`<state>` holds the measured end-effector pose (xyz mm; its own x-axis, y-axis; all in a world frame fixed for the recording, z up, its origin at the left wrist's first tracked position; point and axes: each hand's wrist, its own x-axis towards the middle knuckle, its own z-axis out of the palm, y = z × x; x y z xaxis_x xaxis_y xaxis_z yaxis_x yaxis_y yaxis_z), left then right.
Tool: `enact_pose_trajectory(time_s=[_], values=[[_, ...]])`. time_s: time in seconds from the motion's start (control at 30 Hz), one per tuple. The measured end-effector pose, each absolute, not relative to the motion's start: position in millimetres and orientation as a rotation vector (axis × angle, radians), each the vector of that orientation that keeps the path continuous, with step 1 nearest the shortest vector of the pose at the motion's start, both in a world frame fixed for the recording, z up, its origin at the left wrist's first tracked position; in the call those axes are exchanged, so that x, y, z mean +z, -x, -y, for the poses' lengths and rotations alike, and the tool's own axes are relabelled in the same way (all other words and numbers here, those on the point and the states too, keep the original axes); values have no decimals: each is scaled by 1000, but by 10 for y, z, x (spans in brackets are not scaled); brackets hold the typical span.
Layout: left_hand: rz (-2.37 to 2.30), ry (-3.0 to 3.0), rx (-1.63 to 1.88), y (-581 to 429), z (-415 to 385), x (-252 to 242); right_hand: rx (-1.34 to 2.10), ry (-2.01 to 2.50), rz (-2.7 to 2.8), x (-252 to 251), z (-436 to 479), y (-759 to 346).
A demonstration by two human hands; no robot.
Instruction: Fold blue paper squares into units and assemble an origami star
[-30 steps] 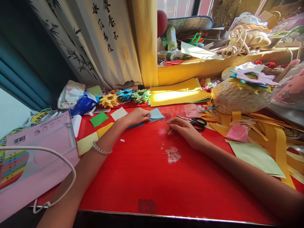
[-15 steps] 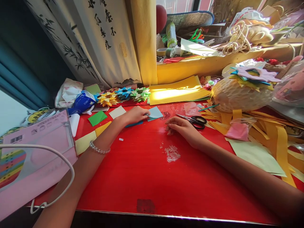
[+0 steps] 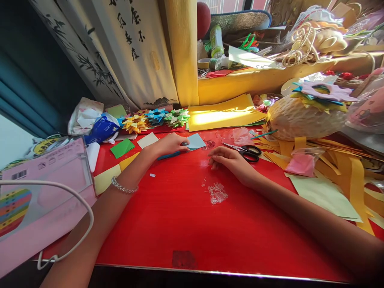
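Note:
My left hand point(image 3: 171, 145) reaches over the red table, its thumb and fingers closed at the near left corner of a light blue paper square point(image 3: 197, 141). A darker blue paper point(image 3: 168, 155) lies partly hidden under that hand. My right hand point(image 3: 225, 158) rests on the table with loosely bent fingers, nothing visible in them. Just behind it lie black-handled scissors point(image 3: 251, 153), blades pointing left. Left of my left hand are a cream paper square point(image 3: 147, 139), a green one point(image 3: 122, 148), a yellow one point(image 3: 129, 161) and a pale yellow one point(image 3: 106, 180).
Folded paper stars point(image 3: 157, 117) line the back beside yellow sheets point(image 3: 226, 114). On the right are a netted bundle point(image 3: 303, 116), yellow paper strips point(image 3: 354, 180) and a pale green sheet point(image 3: 325, 196). A pink box point(image 3: 45, 208) and white cable point(image 3: 87, 204) stand left. Clear scraps point(image 3: 217, 193) lie mid-table.
My left hand has shifted very slightly at the light blue paper, and less of the darker blue paper shows. The right hand stays in place.

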<state>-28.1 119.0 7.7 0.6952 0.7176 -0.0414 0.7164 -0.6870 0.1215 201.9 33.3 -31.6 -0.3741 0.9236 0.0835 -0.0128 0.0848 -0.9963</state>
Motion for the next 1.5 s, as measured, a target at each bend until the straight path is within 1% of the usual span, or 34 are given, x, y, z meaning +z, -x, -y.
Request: enact_pose_trajectory(time_s=[1.07, 1.5], values=[[-1331, -2856, -16, 188, -1132, 39, 1435, 952, 1520, -305, -325, -2015], [-1273, -2849, -23, 232, -1177, 53, 1419, 952, 1544, -306, -333, -2014]])
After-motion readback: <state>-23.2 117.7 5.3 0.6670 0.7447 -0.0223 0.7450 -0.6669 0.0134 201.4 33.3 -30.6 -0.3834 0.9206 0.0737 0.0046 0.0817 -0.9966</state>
